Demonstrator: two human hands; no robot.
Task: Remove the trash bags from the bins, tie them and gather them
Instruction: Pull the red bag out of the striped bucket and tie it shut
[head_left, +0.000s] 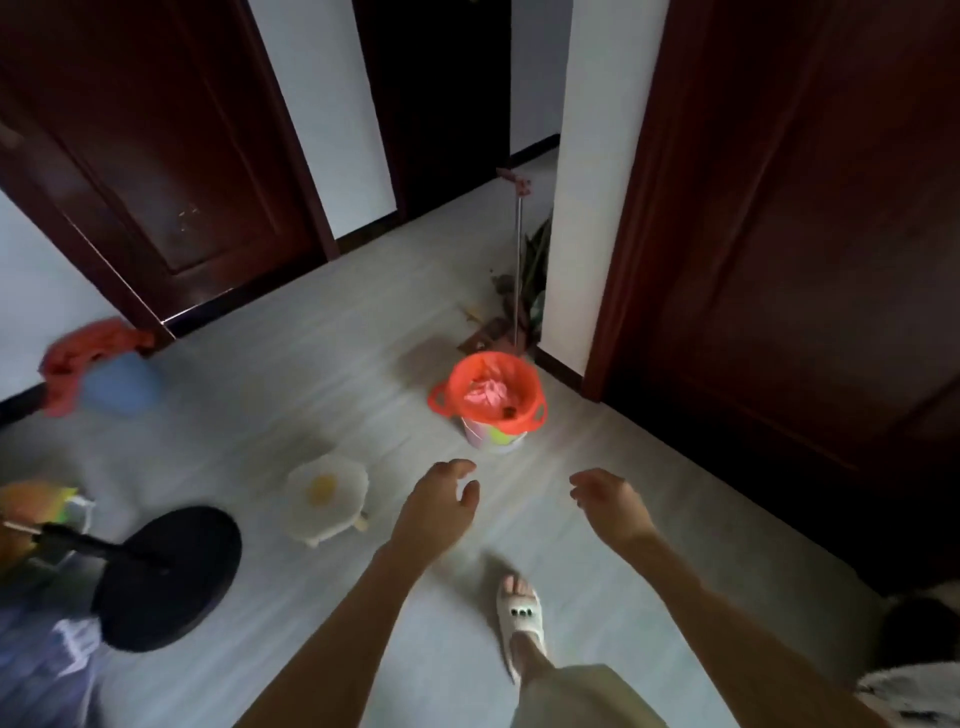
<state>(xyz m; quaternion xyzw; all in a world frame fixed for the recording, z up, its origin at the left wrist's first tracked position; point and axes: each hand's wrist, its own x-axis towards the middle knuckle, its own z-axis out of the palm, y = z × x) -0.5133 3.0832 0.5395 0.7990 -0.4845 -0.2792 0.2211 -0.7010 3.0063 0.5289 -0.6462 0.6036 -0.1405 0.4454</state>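
Observation:
A small bin (496, 439) stands on the floor ahead, lined with an orange trash bag (488, 392) whose rim is folded over the top; pink trash lies inside. To its left sits a low white bin (327, 501) with a white bag and something yellow in it. A blue bin (122, 384) with a red bag (85, 358) draped over it stands at the far left wall. My left hand (439, 501) and my right hand (610, 501) are stretched forward, fingers loosely curled, holding nothing, both short of the orange-lined bin.
Dark wooden doors line the left, back and right. A mop handle (518, 260) and a plant stand in the corner behind the bin. A black round stand base (171, 577) lies at the lower left. My slippered foot (519, 613) is on the grey floor.

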